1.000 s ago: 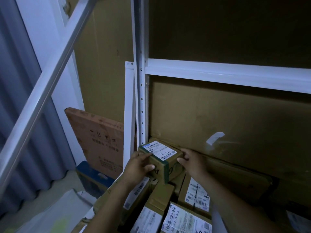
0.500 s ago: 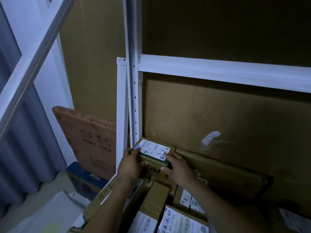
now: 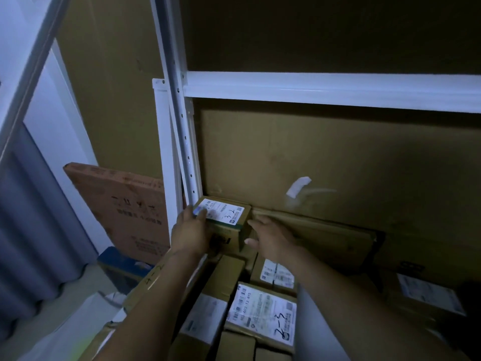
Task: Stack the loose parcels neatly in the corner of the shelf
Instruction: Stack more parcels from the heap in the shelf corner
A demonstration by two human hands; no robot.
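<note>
Left hand (image 3: 191,230) gripped the small parcel (image 3: 229,220), its fingers draped over the near left edge of the white label while the palm pressed the front face. Right hand (image 3: 270,238) hovered just beside the parcel's right side with its fingers spread and holding nothing; whether the thumb touched the box was unclear. This small parcel sat in the back left corner of the shelf (image 3: 325,87), touching the white upright post (image 3: 185,152) and the brown cardboard backing (image 3: 312,152), and appeared to rest on another box beneath it. One parcel therefore looked placed, or nearly so. Much seemed left to do: several loose parcels lay jumbled toward the shelf's front edge, among them a labelled parcel marked 2-3 (image 3: 263,311), a smaller labelled box (image 3: 276,274) and a long plain carton (image 3: 229,272), none yet stacked.
</note>
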